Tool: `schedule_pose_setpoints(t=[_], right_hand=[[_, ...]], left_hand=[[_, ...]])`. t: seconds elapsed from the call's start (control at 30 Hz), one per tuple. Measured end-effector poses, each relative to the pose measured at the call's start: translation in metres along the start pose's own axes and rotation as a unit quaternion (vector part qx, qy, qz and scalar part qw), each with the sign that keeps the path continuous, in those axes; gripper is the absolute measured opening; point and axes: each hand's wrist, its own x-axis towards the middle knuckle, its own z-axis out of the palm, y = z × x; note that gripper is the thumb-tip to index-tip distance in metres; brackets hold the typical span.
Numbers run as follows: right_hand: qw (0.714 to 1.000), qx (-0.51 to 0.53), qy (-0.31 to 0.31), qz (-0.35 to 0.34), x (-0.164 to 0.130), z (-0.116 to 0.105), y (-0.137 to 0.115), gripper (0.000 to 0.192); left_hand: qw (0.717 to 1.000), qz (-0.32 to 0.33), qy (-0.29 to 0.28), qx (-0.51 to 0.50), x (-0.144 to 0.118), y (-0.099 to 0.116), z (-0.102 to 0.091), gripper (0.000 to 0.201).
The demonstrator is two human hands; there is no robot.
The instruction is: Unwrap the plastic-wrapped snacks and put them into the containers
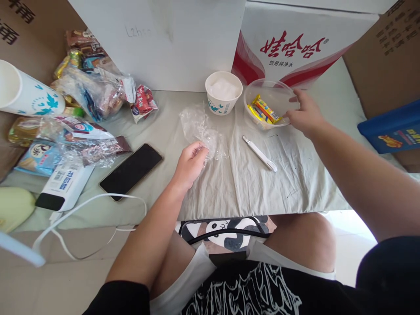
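Note:
My left hand (193, 161) is closed on a crumpled clear plastic bag (210, 133), which spreads over the cloth beyond my fingers. At the right rim of a clear plastic bowl (285, 94), my right hand (305, 113) grips the edge between thumb and fingers. Inside the bowl lie a few yellow-wrapped snacks (264, 109). A paper cup (223, 92) with white material in it stands upright just left of the bowl. In front of the bowl, a slim white folded tool (260, 153), its kind unclear, rests slantwise on the cloth.
A black phone (131, 170), a white cable (95, 199) and a white boxy device (67, 186) lie on the left. Behind them are piled snack packets (92, 87) and a tipped paper cup (33, 94). White cartons (183, 43) wall the back; a blue packet (392, 127) is at right.

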Motion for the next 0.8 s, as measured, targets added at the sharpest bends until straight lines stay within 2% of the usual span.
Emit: schedule_pose_setpoints(t=[0.07,0.13,0.2,0.27,0.33,0.4,0.47,0.5,0.53,0.6,0.67,0.8], right_hand=[[0.999,0.009,0.025,0.042,0.007,0.003,-0.014,0.069],[0.995,0.032,0.076,0.054,0.003,0.001,-0.032,0.052],[0.988,0.075,0.136,0.000,-0.017,-0.001,-0.050,0.028],[0.973,0.152,0.151,-0.084,-0.050,0.001,-0.065,0.013],[0.954,0.269,0.078,-0.109,-0.092,0.012,-0.077,0.012],[0.924,0.374,-0.061,-0.057,-0.132,0.030,-0.088,0.034],[0.875,0.458,-0.158,0.016,-0.162,0.052,-0.097,0.062],[0.848,0.493,-0.186,0.047,-0.172,0.061,-0.101,0.072],[0.826,0.522,-0.201,0.073,-0.179,0.069,-0.104,0.074],[0.798,0.559,-0.198,0.104,-0.185,0.077,-0.106,0.059],[0.797,0.571,-0.160,0.112,-0.184,0.075,-0.103,0.039],[0.815,0.569,-0.048,0.096,-0.176,0.062,-0.082,0.033]], left_hand=[[1.000,-0.014,-0.005,-0.009,-0.001,0.003,0.001,0.018],[0.999,-0.016,-0.023,-0.027,-0.002,0.006,0.001,0.019],[0.996,-0.019,-0.075,-0.050,-0.005,0.010,-0.002,0.021],[0.983,-0.044,-0.161,-0.075,-0.009,0.013,-0.007,0.027],[0.960,-0.087,-0.247,-0.099,-0.014,0.015,-0.013,0.037],[0.942,-0.111,-0.288,-0.131,-0.018,0.013,-0.019,0.050],[0.935,-0.108,-0.292,-0.167,-0.020,0.008,-0.023,0.061],[0.935,-0.107,-0.289,-0.177,-0.021,0.005,-0.024,0.065],[0.934,-0.110,-0.287,-0.180,-0.022,0.002,-0.025,0.069],[0.936,-0.125,-0.283,-0.168,-0.023,0.000,-0.024,0.071],[0.946,-0.119,-0.263,-0.145,-0.024,0.001,-0.023,0.067],[0.977,-0.012,-0.204,-0.068,-0.019,0.002,-0.020,0.045]])
